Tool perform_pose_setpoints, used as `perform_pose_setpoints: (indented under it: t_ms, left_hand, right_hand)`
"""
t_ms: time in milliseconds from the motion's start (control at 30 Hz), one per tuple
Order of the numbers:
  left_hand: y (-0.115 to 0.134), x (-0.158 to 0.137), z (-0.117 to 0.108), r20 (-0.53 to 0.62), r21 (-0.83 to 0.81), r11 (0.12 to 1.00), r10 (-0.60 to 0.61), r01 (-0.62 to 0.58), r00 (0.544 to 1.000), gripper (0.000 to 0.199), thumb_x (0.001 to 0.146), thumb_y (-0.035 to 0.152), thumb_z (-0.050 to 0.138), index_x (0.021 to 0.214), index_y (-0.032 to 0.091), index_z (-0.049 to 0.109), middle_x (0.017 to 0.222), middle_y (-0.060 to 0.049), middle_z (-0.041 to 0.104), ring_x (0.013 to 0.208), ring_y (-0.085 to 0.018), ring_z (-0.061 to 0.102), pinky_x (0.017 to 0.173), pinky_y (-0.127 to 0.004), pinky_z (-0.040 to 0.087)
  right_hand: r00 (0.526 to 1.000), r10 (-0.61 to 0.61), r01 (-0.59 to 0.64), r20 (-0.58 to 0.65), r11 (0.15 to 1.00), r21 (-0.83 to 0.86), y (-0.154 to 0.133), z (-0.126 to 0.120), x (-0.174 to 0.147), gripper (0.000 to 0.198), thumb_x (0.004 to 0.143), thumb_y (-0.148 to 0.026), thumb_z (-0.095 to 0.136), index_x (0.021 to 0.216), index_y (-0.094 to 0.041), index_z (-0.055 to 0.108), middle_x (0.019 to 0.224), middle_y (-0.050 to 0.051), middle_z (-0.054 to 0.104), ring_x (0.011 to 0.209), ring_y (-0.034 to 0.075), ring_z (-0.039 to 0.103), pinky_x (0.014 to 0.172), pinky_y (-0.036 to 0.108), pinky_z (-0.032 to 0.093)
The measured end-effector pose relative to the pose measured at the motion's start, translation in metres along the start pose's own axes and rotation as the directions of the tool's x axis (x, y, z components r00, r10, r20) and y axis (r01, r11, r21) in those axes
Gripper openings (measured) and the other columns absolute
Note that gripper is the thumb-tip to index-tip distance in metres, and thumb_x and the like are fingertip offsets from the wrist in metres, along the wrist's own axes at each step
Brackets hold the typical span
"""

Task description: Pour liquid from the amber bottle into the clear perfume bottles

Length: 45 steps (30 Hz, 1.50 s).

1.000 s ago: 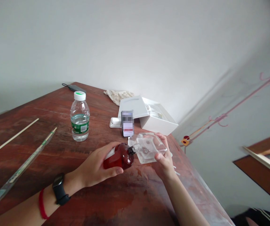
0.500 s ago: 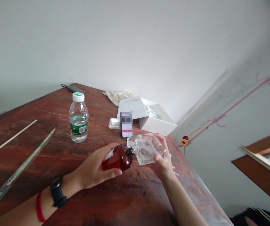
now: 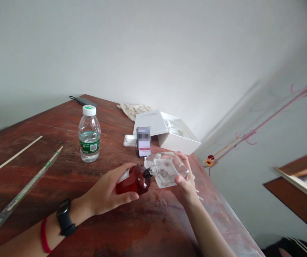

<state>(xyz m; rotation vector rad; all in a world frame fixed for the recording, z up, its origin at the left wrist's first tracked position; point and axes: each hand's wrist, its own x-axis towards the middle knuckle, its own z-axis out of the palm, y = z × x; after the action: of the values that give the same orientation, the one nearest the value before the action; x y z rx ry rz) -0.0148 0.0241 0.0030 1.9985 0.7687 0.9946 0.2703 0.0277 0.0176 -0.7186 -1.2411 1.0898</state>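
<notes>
Probably weighty, slick: red bottle (image 3: pixel 136 181), wrapped round the body by half-curled left hand (image 3: pixel 107 190). Probably stiff, breakable: clear vessel (image 3: pixel 167 175), clasped in right hand (image 3: pixel 185 186), best held by side edges.

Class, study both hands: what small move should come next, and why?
Perhaps the left hand should tip the red bottle slightly more while the right hand steadies the clear container: the bottle is tilted sideways, its black neck pointing at the container, and no flow is discernible.
</notes>
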Motion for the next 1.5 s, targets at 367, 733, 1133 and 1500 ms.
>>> perform_pose_setpoints:
  t_ms: [367, 733, 1133, 1500]
  left_hand:
    - [0.0, -0.001, 0.001, -0.012, 0.011, 1.0, 0.001, -0.001, 1.0, 0.073, 0.091, 0.061, 0.075, 0.147, 0.021, 0.05, 0.143, -0.011, 0.067, 0.129, -0.032, 0.065, 0.111, -0.04, 0.05]
    - [0.003, 0.0, 0.001, -0.023, 0.011, 1.0, -0.015, 0.015, 1.0, 0.072, 0.091, 0.065, 0.074, 0.145, 0.023, 0.053, 0.141, -0.011, 0.068, 0.128, -0.033, 0.066, 0.111, -0.042, 0.05]
    - [0.0, 0.002, -0.001, 0.022, 0.018, 1.0, 0.003, -0.004, 1.0, 0.072, 0.091, 0.062, 0.074, 0.147, 0.022, 0.051, 0.142, -0.012, 0.068, 0.128, -0.033, 0.066, 0.109, -0.043, 0.052]
    - [0.003, 0.002, -0.001, 0.006, 0.015, 1.0, -0.011, 0.011, 1.0, 0.072, 0.091, 0.063, 0.073, 0.147, 0.023, 0.051, 0.142, -0.012, 0.068, 0.129, -0.035, 0.066, 0.11, -0.044, 0.052]
  right_hand:
    - [1.0, -0.016, 0.015, -0.013, 1.0, -0.015, 0.0, 0.0, 0.001, 0.084, 0.064, -0.046, 0.098, 0.135, -0.034, 0.053, 0.122, 0.008, 0.075, 0.106, 0.031, 0.073, 0.085, 0.041, 0.061]
    - [1.0, -0.023, 0.022, -0.017, 0.999, -0.029, -0.001, 0.001, -0.002, 0.084, 0.065, -0.047, 0.098, 0.135, -0.034, 0.053, 0.124, 0.008, 0.074, 0.107, 0.032, 0.074, 0.085, 0.043, 0.061]
    - [0.999, -0.022, 0.021, -0.027, 0.999, -0.025, -0.005, 0.007, -0.001, 0.083, 0.064, -0.047, 0.098, 0.133, -0.033, 0.053, 0.125, 0.01, 0.074, 0.108, 0.033, 0.074, 0.084, 0.044, 0.063]
    - [0.999, -0.021, 0.019, -0.027, 0.999, -0.045, -0.009, 0.01, -0.003, 0.08, 0.066, -0.048, 0.097, 0.132, -0.035, 0.054, 0.128, 0.009, 0.073, 0.11, 0.034, 0.074, 0.085, 0.046, 0.063]
